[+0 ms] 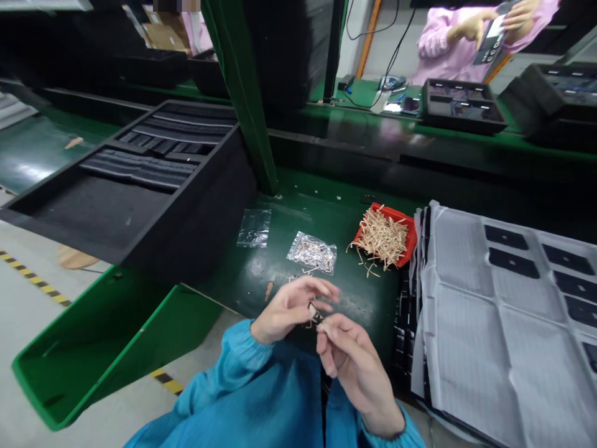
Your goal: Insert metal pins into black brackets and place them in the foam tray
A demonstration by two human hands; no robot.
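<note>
Between my hands, close to the table's front edge, is a small dark piece with light parts (316, 313). My left hand (295, 308) has its thumb and a finger on the upper end of it. The fingertips of my right hand (347, 348) pinch its lower end. Just beyond my hands lies a clear bag of small metal parts (313, 252). A flat, clear plastic bag (254, 228) is farther left. To the right, a red bin (410, 239) is heaped with thin beige strips (381, 236), and a few strips have spilled beside it.
Stacked padded sheets with black plates (485, 330) stand at the right. At the left are a large black tray (172, 211) and a green bin (116, 348). A green post (247, 99) rises behind the table. Across from me, a person in pink (448, 43) holds a device.
</note>
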